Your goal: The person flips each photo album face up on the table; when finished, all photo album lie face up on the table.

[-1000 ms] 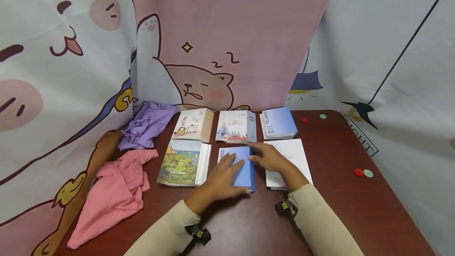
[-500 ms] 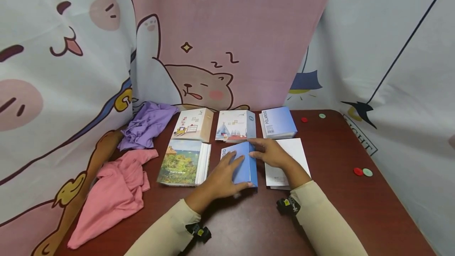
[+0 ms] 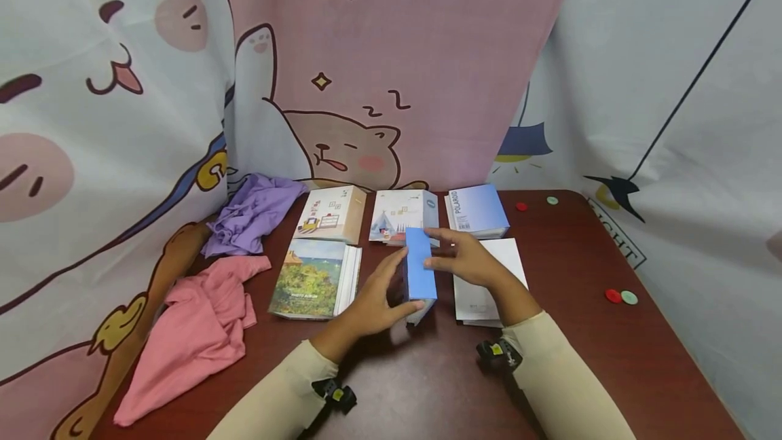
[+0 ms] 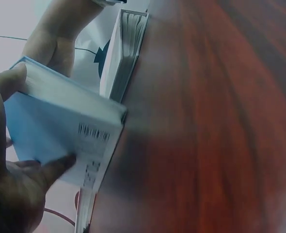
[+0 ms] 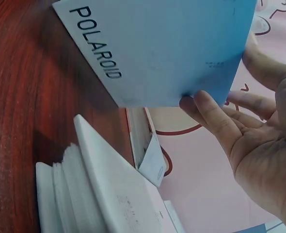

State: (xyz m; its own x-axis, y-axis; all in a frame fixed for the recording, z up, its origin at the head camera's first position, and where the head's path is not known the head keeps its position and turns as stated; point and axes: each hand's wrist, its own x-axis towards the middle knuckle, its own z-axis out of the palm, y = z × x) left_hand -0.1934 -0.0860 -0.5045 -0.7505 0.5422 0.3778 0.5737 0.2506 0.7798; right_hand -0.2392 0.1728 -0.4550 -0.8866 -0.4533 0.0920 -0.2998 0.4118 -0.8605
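Observation:
A blue photo album (image 3: 420, 267) stands on edge near the table's middle, its blue spine facing up. My left hand (image 3: 374, 303) holds it from the left; in the left wrist view the thumb is at its near end and the fingers (image 4: 60, 170) lie on the cover with the barcode. From the right, my right hand (image 3: 467, 260) grips it near the far end. The right wrist view shows that hand's fingers (image 5: 215, 114) against the cover lettered POLAROID.
Around it lie a landscape-covered album (image 3: 311, 277), a beige one (image 3: 330, 214), a tent-picture one (image 3: 400, 212), another blue one (image 3: 479, 209) and a white one (image 3: 489, 301). Pink cloth (image 3: 195, 331) and purple cloth (image 3: 253, 212) are at left; red discs (image 3: 613, 296) and green discs (image 3: 629, 297) at right.
The blue album has tipped up from lying flat, through a tilt, onto its edge with the spine on top. Both hands have turned with it.

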